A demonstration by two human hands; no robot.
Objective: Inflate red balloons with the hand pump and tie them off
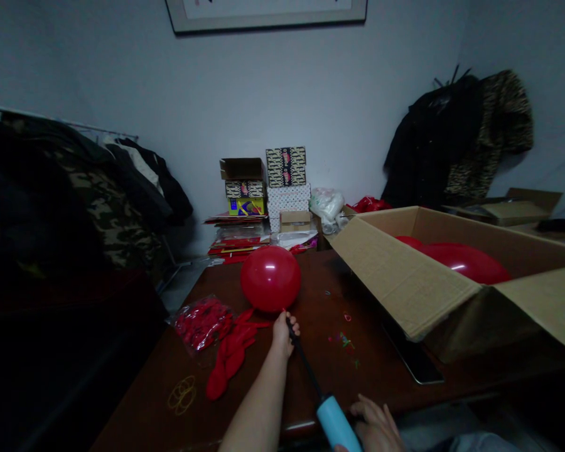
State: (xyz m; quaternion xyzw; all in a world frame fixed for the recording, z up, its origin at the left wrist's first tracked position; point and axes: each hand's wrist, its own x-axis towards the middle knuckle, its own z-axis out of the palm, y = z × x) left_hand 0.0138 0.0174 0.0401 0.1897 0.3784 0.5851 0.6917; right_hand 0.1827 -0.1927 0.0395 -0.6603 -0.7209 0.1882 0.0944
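Note:
An inflated red balloon (270,279) stands over the table, its neck fitted at the nozzle end of a blue balloon pump (338,424) with a black tube. My left hand (285,334) is closed around the neck and nozzle, fingers wrapped. At the bottom edge, my right hand (375,425) is at the pump's blue barrel, with the barrel between its thumb and curved fingers; the lower part of the hand and pump is cut off. Left of my left forearm lie loose uninflated red balloons (230,358) and a clear bag of red balloons (203,322).
A large open cardboard box (405,282) holding inflated red balloons (466,262) takes up the right side. A dark phone-like slab (417,358) lies beside it. Yellow rubber bands (182,395) lie on the brown table (311,370). Stacked boxes (288,201) stand at the back.

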